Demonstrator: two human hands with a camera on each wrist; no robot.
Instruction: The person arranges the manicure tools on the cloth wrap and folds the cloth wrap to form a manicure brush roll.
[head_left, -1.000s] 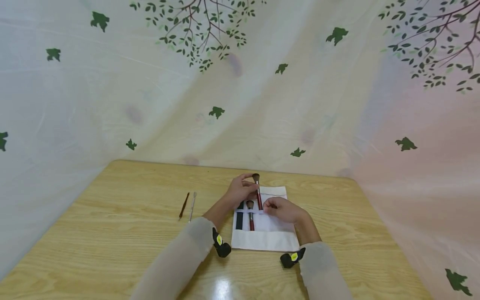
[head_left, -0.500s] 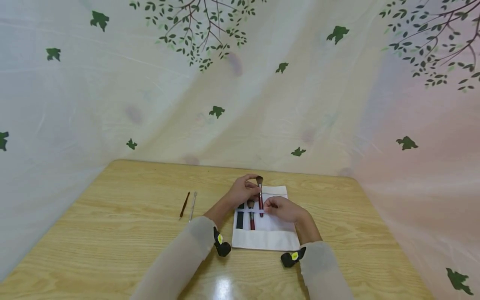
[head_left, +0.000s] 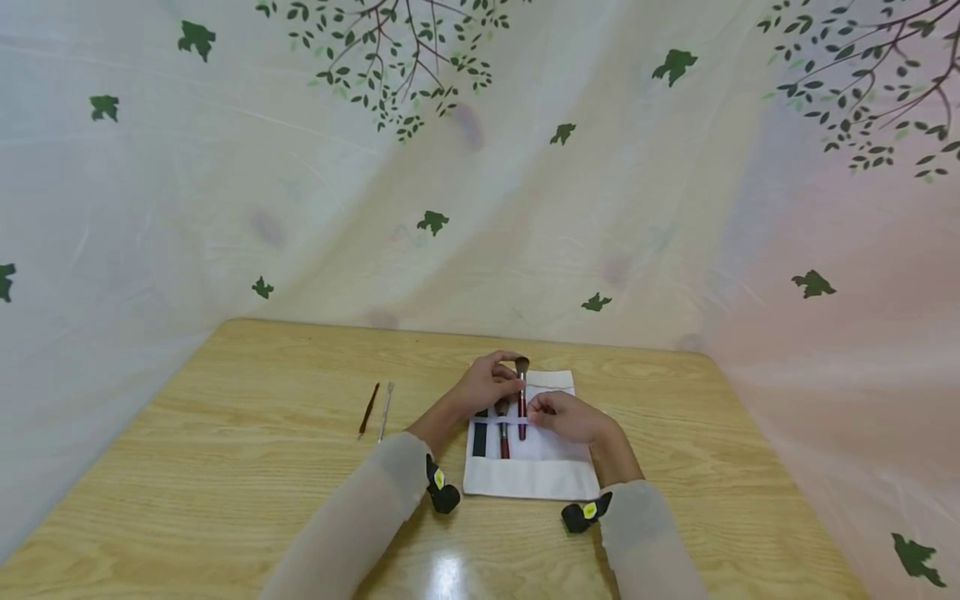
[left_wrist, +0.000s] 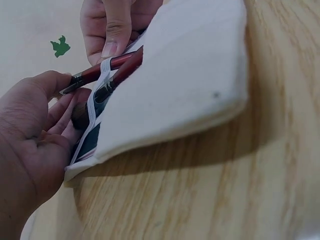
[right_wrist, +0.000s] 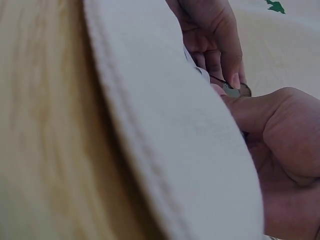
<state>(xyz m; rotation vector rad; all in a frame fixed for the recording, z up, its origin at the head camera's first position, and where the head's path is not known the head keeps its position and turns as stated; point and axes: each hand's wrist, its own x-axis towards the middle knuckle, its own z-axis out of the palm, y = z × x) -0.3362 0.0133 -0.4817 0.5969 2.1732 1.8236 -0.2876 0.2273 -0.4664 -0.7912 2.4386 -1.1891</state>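
A white fabric brush roll [head_left: 531,481] lies spread on the table, with an elastic band [left_wrist: 91,107] across it. My left hand [head_left: 483,386] pinches a makeup brush [head_left: 522,407] near its metal collar, bristles pointing away from me. Its red handle passes under the band. Just right of that brush, my right hand [head_left: 570,418] pinches the band between thumb and curled fingers. A second red-handled makeup brush [head_left: 504,440] sits under the band to the left, its lower end in the front pocket. Beside it is a flat black item [head_left: 479,440], partly hidden by my left hand.
Left of the roll, a thin brown tool [head_left: 368,412] and a thin silvery tool [head_left: 386,410] lie side by side on the wooden table [head_left: 225,467]. A pale curtain [head_left: 360,217] printed with leaves and branches hangs behind the table.
The brush in my left hand has slid toward me, its handle reaching farther below the band. My left hand has followed slightly down and right; my right hand stays at the band.
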